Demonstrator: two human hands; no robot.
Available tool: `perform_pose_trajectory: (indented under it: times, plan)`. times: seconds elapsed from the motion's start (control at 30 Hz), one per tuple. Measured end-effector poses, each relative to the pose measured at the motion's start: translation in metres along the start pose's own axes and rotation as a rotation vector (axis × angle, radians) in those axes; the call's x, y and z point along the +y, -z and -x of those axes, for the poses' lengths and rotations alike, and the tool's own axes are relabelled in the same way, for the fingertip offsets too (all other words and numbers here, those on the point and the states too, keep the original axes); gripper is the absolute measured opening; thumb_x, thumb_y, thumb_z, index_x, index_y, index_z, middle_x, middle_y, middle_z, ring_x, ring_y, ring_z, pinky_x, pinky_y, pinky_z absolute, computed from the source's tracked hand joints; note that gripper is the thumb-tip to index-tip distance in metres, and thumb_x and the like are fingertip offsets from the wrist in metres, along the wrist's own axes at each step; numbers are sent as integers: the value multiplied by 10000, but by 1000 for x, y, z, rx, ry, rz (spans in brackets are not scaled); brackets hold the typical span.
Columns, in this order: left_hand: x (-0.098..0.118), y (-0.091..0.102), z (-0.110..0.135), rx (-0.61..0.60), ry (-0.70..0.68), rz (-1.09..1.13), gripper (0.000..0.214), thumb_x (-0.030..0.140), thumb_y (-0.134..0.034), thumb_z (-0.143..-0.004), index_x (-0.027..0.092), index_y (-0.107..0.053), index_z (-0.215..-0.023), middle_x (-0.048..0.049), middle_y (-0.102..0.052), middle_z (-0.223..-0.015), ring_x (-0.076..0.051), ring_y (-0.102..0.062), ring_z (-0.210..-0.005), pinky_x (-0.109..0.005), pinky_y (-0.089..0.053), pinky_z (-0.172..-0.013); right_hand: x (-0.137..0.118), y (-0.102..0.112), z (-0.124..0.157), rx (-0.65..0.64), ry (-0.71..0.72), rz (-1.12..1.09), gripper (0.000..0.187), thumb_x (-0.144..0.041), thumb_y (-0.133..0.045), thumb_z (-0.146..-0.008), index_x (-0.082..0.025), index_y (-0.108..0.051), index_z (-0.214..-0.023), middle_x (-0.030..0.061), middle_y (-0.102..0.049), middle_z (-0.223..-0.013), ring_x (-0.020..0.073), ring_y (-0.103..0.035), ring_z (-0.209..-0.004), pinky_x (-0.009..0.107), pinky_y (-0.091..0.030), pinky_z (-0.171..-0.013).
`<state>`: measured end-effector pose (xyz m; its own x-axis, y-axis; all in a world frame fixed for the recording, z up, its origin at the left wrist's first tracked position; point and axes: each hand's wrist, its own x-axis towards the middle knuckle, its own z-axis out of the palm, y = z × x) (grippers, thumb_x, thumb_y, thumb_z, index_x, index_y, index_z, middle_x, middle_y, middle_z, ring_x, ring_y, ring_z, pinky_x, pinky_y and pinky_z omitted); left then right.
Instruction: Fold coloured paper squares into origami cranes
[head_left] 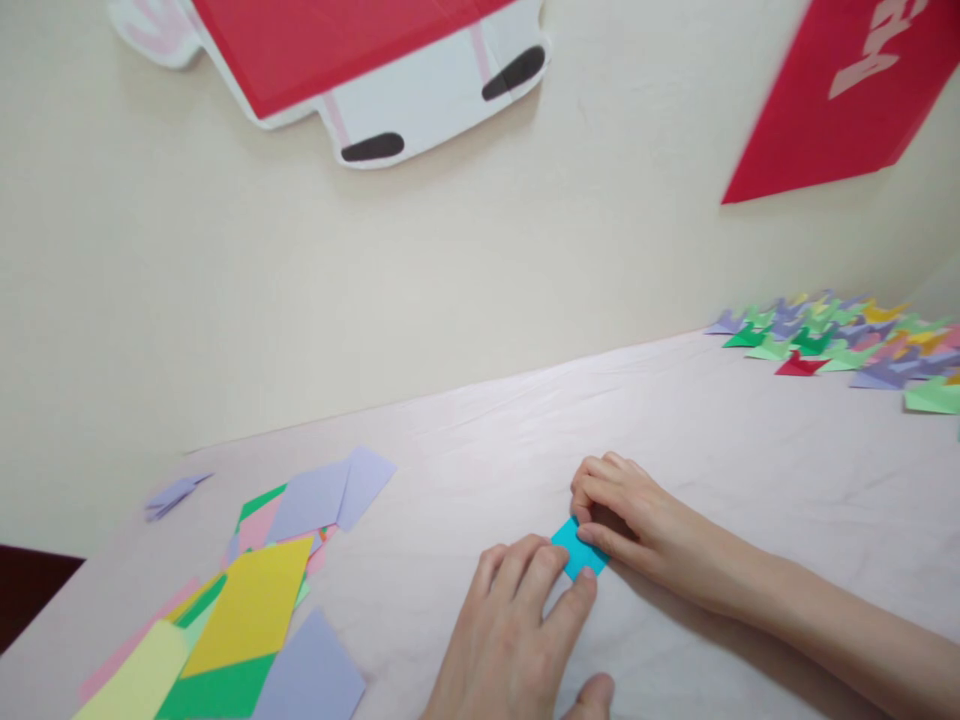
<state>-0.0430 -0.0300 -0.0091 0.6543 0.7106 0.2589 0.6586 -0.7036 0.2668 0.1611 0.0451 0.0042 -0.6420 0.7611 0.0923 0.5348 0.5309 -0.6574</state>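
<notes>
A small folded piece of turquoise paper (pixel 577 548) lies on the pale table (pixel 465 460), pressed down by both hands. My left hand (pixel 517 630) comes in from the bottom, its fingers closed together and lying over the near left end of the paper. My right hand (pixel 637 525) reaches in from the right, fingers curled and pinching the far right end. Most of the paper is covered by the fingers.
Loose coloured paper squares (pixel 255 600), yellow, green, lilac and pink, lie spread at the front left. Several folded paper shapes (pixel 840 345) are heaped at the far right. A small lilac folded piece (pixel 174 494) sits near the left edge. Red posters (pixel 840 100) hang on the wall.
</notes>
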Motion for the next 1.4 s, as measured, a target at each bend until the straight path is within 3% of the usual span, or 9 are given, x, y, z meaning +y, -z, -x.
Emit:
perform_pose_trajectory:
  times: [0.17, 0.33, 0.7, 0.87, 1.03, 1.2, 1.3, 1.4]
  plan:
    - [1, -1, 0, -5, 6, -3, 447, 344, -625, -811, 165, -568, -1217, -130, -592, -1210, -310, -532, -1093, -466, -474, -852, -1, 4, 3, 0, -39, -93, 90, -131, -548, -885, -218, -542, -909, 31, -582, -929, 215, -497, -907, 362, -402, -820]
    - [0, -2, 1, 16, -18, -42, 473, 401, -638, -824, 153, -567, -1221, -140, -592, -1229, -322, -543, -1095, -469, -479, -844, -9, 3, 2, 1, -69, -45, 195, -96, -642, -765, -215, -550, -889, 23, -589, -941, 222, -493, -923, 372, -386, -840]
    - [6, -5, 6, 97, -20, -189, 438, 491, -577, -860, 181, -607, -1168, -129, -661, -1182, -313, -618, -1066, -423, -514, -825, -5, 3, 3, -8, -70, -97, 154, -86, -549, -834, -208, -547, -929, 33, -574, -964, 215, -477, -937, 373, -385, -849]
    - [6, -5, 5, 113, -22, -205, 469, 509, -590, -858, 167, -607, -1179, -136, -671, -1168, -311, -630, -1047, -408, -522, -807, -12, 4, 3, -37, -122, -38, 289, -76, -632, -714, -204, -554, -962, 41, -571, -1009, 237, -475, -969, 391, -381, -867]
    - [6, -6, 5, 66, 5, -180, 482, 511, -606, -846, 172, -604, -1189, -139, -662, -1209, -323, -612, -1114, -421, -514, -854, -11, 5, 1, -36, -135, -92, 284, -60, -601, -740, -202, -554, -981, 43, -568, -1014, 229, -479, -981, 380, -394, -871]
    - [3, -5, 4, -30, -4, -162, 516, 562, -566, -859, 179, -590, -1205, -156, -503, -1440, -327, -476, -1316, -428, -477, -923, -1, 7, -2, -8, -106, -174, 261, -23, -496, -792, -198, -557, -977, 41, -568, -967, 204, -504, -933, 350, -421, -833]
    - [2, -7, 3, -72, -19, -189, 556, 607, -528, -870, 181, -583, -1224, -150, -494, -1449, -308, -475, -1319, -421, -452, -940, 2, 8, -3, 14, -120, -219, 319, 24, -441, -764, -193, -557, -967, 37, -573, -946, 189, -521, -896, 329, -434, -800]
    - [1, -12, 5, -56, -19, -220, 586, 620, -512, -875, 186, -571, -1264, -153, -497, -1446, -305, -468, -1318, -417, -432, -940, 0, 7, -2, 27, -120, -207, 256, -16, -483, -790, -198, -558, -954, 36, -582, -945, 195, -525, -896, 337, -433, -803]
